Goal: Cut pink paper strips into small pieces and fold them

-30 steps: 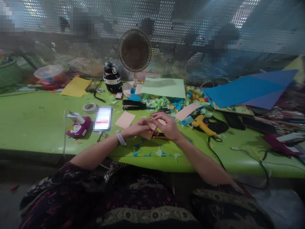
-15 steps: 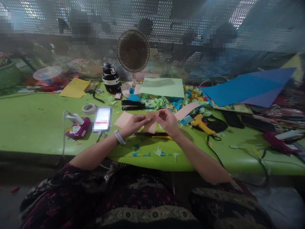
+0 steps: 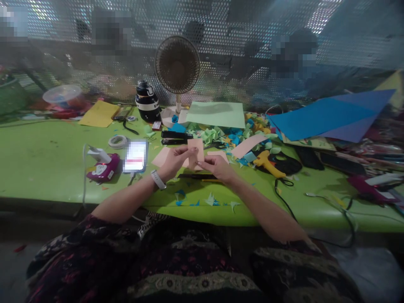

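Observation:
Between my two hands, a small piece of pink paper [image 3: 196,147] is held upright above the table. My left hand [image 3: 175,160] pinches its left side, thumb on the near face. My right hand [image 3: 219,167] grips its lower right corner with thumb and fingertips. Other pink paper [image 3: 162,156] lies partly behind my left hand, and a further pink piece [image 3: 218,155] shows just beyond my right hand. Under the hands rest a dark, ruler-like strip [image 3: 189,176] and a thin yellow tool [image 3: 212,180], whose kind I cannot make out.
A black stapler [image 3: 176,138] and green paper scraps [image 3: 211,135] lie beyond my hands. The yellow glue gun [image 3: 268,164] with its cord is at right. A lit phone [image 3: 135,155] and tape roll [image 3: 118,142] sit left. A fan [image 3: 177,65] stands behind.
The pink paper between my hands has come up to stand upright. My right hand has moved lower, from the top of the paper to its lower right corner.

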`<action>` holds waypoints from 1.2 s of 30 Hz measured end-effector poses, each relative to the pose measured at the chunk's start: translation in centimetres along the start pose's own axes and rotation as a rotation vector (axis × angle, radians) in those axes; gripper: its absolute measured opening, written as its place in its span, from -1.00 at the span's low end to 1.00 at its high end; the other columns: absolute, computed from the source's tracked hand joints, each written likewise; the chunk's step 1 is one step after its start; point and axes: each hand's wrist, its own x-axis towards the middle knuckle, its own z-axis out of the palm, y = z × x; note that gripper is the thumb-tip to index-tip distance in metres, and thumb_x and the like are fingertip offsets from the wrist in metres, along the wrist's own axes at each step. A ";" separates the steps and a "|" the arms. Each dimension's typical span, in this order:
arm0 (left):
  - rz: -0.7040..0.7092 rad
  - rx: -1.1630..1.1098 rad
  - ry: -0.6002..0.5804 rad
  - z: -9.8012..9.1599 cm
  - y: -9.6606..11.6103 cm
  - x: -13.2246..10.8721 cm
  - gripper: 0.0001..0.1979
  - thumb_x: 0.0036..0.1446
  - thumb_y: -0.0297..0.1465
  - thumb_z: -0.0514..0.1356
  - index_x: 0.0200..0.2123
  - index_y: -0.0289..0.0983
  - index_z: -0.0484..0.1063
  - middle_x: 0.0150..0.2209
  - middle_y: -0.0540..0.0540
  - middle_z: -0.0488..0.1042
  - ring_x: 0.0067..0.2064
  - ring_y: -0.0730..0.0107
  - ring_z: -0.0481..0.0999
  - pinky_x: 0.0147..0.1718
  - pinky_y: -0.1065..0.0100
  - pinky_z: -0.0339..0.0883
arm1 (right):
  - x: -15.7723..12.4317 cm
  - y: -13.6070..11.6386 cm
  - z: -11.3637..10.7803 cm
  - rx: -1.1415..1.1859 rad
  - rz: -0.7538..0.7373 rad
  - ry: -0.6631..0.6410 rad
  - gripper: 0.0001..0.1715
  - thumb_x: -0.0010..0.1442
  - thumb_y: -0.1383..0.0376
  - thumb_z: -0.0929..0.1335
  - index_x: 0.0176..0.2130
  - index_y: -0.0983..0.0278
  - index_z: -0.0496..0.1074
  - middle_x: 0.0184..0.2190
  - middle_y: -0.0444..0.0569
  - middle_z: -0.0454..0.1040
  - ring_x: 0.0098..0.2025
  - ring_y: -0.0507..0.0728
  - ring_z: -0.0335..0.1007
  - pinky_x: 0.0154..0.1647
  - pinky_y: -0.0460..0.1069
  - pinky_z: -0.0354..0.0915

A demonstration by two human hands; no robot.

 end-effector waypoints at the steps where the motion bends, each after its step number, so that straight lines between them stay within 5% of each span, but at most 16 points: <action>1: -0.014 -0.024 0.022 0.0 0.0 0.1 -0.71 -0.01 -0.15 0.39 -0.43 -0.28 0.59 -0.40 -0.05 0.54 -0.33 0.42 0.42 -0.28 0.36 0.26 | 0.0 -0.1 0.1 0.012 0.014 -0.013 -0.51 0.08 -0.08 0.44 -0.41 0.31 0.50 -0.48 -0.07 0.52 -0.40 0.10 0.45 -0.36 0.01 0.37; 11: -0.080 -0.150 0.103 -0.2 0.1 0.8 -0.63 -0.13 -0.13 0.46 -0.41 -0.32 0.57 -0.41 -0.07 0.55 -0.35 0.43 0.46 -0.29 0.36 0.34 | -0.4 0.4 0.6 -0.246 -0.050 -0.012 -0.50 0.34 -0.11 0.20 -0.41 0.20 0.23 -0.54 -0.15 0.36 -0.59 0.02 0.27 -0.54 -0.05 0.23; 19: -0.309 0.014 -0.268 -0.8 1.0 0.3 -0.64 -0.01 -0.16 0.42 -0.28 -0.33 0.61 -0.36 -0.12 0.59 -0.41 0.48 0.51 -0.38 0.42 0.37 | -0.1 0.3 -0.5 -0.335 -0.140 0.085 -0.50 0.36 -0.11 0.16 -0.41 0.18 0.17 -0.54 -0.14 0.34 -0.46 0.07 0.29 -0.43 -0.02 0.22; 27: -0.323 0.091 -0.418 -1.3 0.7 0.5 -0.77 0.10 -0.28 0.36 -0.29 -0.35 0.59 -0.34 -0.17 0.62 -0.37 0.42 0.57 -0.39 0.41 0.42 | -0.1 0.1 -0.5 -0.439 -0.134 0.106 -0.60 0.38 0.05 0.16 -0.44 0.18 0.15 -0.53 -0.15 0.30 -0.44 0.06 0.24 -0.36 -0.03 0.14; 36: -0.287 0.107 -0.490 -2.0 0.8 1.4 -0.76 0.14 -0.27 0.34 -0.30 -0.36 0.54 -0.32 -0.18 0.61 -0.36 0.43 0.60 -0.39 0.42 0.47 | 0.3 0.3 -1.3 -0.314 -0.082 0.137 -0.55 0.33 -0.06 0.19 -0.41 0.19 0.20 -0.52 -0.14 0.36 -0.51 0.04 0.26 -0.43 -0.05 0.19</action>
